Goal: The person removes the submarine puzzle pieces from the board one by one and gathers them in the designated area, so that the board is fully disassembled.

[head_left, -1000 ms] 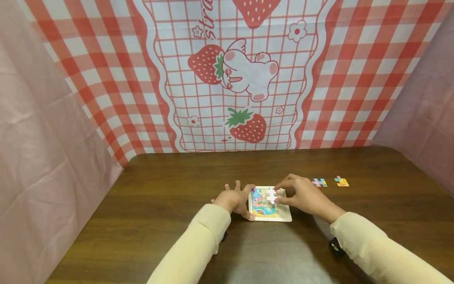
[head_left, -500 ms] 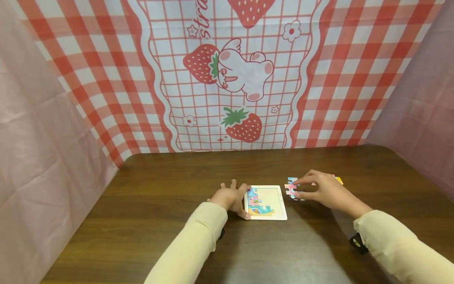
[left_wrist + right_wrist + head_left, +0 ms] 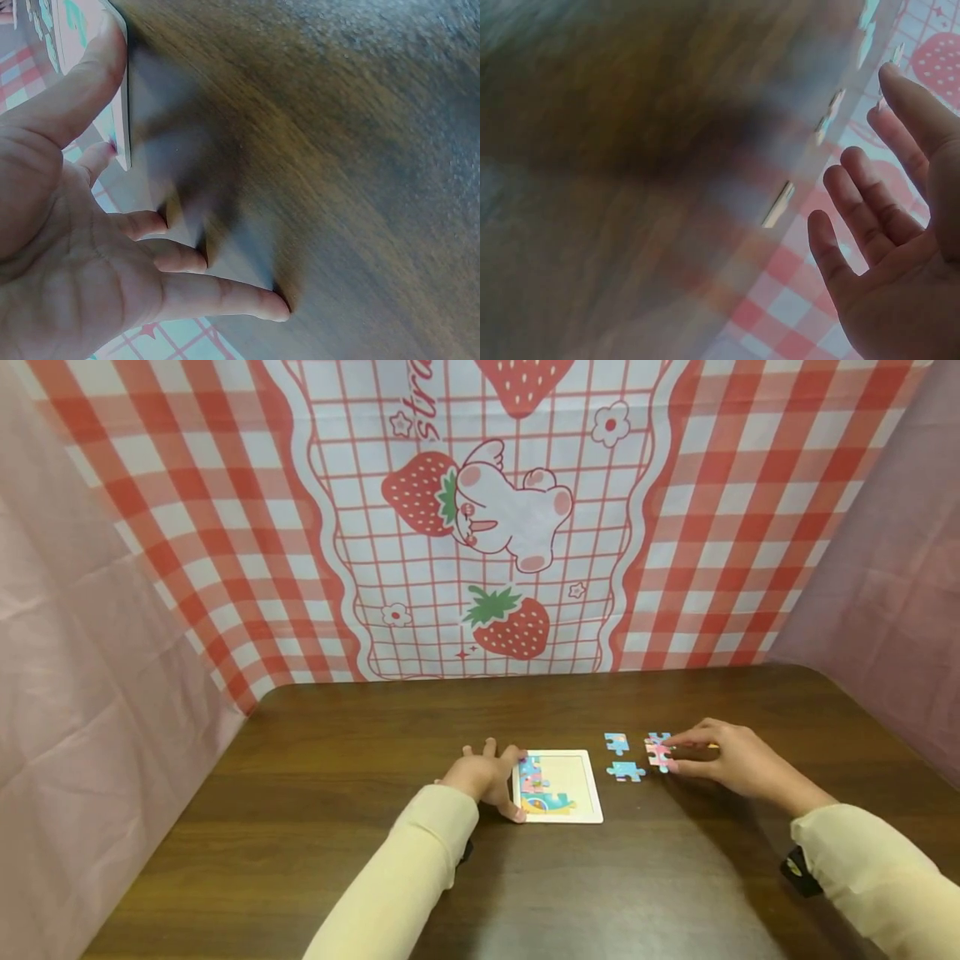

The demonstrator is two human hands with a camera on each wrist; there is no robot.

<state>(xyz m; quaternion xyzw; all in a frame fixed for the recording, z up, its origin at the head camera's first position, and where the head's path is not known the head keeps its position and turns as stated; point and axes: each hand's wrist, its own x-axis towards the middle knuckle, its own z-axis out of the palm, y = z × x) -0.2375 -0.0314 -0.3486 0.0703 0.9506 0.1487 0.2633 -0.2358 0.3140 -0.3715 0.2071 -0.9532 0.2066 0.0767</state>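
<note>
In the head view, my left hand [image 3: 480,777] is spread at the left side of a square puzzle tray [image 3: 596,797]. Its thumb rests on the near corner and its index finger touches the far one; the other fingers extend over the table. The tray has a pale rim and joined puzzle pieces [image 3: 546,803] along its left and near sides. To the right, my right hand [image 3: 738,762] pinches a pink and blue puzzle piece [image 3: 657,752] between thumb and fingers, above the table. The right wrist view shows this piece [image 3: 898,54] edge-on at the fingertips.
Two blue puzzle pieces [image 3: 617,743] lie between the tray and my right hand. A bit of a yellow piece [image 3: 713,746] shows behind that hand. A strawberry-print cloth [image 3: 517,527] hangs at the table's back edge, with plain pink cloth at both sides.
My right hand has moved right, away from the tray, carrying the pink and blue piece. The piece it held over the tray earlier has left there. My left hand stays at the tray.
</note>
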